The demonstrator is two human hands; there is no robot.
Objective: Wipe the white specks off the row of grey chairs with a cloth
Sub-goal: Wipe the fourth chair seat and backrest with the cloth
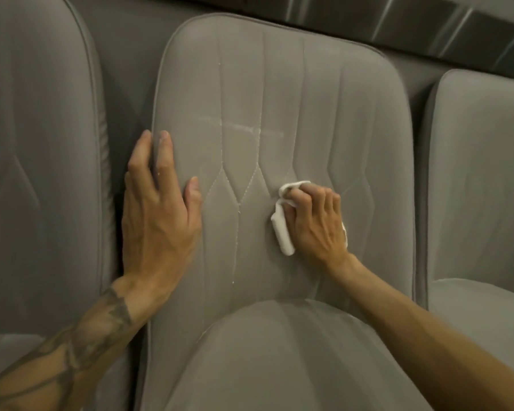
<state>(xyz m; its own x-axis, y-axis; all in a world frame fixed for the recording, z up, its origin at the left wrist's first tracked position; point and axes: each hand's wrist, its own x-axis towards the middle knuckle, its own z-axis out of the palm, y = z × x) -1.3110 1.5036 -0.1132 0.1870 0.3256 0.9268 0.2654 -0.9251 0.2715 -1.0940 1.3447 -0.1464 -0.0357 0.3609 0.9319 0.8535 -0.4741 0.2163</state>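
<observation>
The middle grey chair (294,93) fills the view, its stitched backrest facing me. A pale white smear (244,130) runs across the upper backrest, and fine white specks dot the seams below it. My right hand (316,221) is closed on a folded white cloth (282,229), pressed against the backrest right of centre. My left hand (158,215) lies flat with spread fingers on the backrest's left edge, holding nothing. The chair's seat cushion (279,351) is at the bottom.
A second grey chair (39,161) stands close on the left and a third (481,179) on the right, with narrow dark gaps between them. A dark wall with metal strips (398,22) runs behind the row.
</observation>
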